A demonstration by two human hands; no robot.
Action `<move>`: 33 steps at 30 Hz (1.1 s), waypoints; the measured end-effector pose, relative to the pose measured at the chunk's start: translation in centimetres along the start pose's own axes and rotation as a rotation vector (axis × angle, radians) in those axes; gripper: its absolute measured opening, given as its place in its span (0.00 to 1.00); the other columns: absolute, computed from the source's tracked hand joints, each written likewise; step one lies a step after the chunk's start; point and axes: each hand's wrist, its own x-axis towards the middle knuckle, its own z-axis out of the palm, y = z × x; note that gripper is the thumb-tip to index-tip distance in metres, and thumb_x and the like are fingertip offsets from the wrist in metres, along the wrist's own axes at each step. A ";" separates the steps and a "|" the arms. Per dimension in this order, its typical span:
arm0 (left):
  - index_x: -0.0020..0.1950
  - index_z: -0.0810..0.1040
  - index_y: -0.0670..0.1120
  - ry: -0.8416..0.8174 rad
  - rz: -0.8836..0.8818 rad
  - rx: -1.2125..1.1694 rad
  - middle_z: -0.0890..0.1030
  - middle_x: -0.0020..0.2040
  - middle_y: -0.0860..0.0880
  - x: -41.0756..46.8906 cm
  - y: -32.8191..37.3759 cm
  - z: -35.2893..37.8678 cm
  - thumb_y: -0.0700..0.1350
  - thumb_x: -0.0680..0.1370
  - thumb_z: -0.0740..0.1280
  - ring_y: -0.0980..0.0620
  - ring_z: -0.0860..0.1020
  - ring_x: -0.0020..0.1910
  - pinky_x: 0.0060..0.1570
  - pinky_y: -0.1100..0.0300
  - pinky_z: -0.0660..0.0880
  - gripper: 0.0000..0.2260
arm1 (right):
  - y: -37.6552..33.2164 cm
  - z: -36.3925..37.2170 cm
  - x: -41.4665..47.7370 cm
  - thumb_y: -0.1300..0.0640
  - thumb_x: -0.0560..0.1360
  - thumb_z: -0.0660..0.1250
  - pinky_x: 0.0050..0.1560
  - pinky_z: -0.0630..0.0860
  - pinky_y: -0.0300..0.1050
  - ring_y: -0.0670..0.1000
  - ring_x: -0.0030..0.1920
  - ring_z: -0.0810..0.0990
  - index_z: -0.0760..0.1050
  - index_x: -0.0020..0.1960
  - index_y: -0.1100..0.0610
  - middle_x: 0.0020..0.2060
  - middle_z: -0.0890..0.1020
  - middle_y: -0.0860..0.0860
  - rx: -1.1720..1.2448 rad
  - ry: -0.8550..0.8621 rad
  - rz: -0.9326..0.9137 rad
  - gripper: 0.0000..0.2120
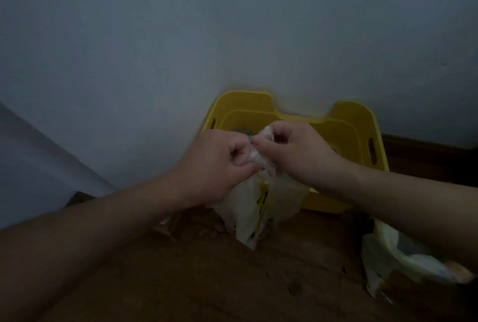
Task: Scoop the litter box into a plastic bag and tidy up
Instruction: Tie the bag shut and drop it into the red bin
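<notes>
the left hand (219, 166) and right hand (300, 156) pinch the plastic bag (245, 213) neck in curled fingers (266, 146), its body hanging directly below.

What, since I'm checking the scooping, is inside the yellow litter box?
Only a grey patch of litter shows in the litter box; the left hand, right hand and plastic bag cover the rest.

Light: dimly lit, bluish cast | Focus: softened throughout | Blur: crumpled pale plastic bag (403, 257) smeared, lower right | Corners: darkened
</notes>
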 end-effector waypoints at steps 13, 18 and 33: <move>0.32 0.57 0.55 -0.033 0.067 -0.083 0.63 0.28 0.55 0.5 -0.1 -0.6 0.45 0.74 0.71 0.57 0.67 0.28 0.29 0.57 0.68 0.22 | 0.5 -0.3 0.0 0.59 0.78 0.68 0.35 0.73 0.40 0.46 0.32 0.76 0.78 0.49 0.56 0.33 0.80 0.52 0.193 -0.065 0.114 0.01; 0.31 0.62 0.48 -0.108 -0.349 -0.556 0.65 0.25 0.53 0.7 -0.3 -0.5 0.36 0.75 0.71 0.61 0.73 0.28 0.28 0.67 0.63 0.21 | 1.1 -1.1 -0.1 0.67 0.68 0.72 0.45 0.75 0.52 0.54 0.42 0.79 0.75 0.53 0.52 0.44 0.84 0.58 0.126 -0.231 0.060 0.17; 0.28 0.63 0.48 -0.110 -0.662 -1.245 0.79 0.32 0.43 0.6 0.7 -0.2 0.37 0.69 0.67 0.48 0.78 0.36 0.40 0.55 0.73 0.16 | 1.7 -0.8 -1.5 0.54 0.71 0.74 0.42 0.66 0.33 0.44 0.41 0.69 0.77 0.45 0.58 0.39 0.74 0.48 -0.552 0.180 -0.586 0.09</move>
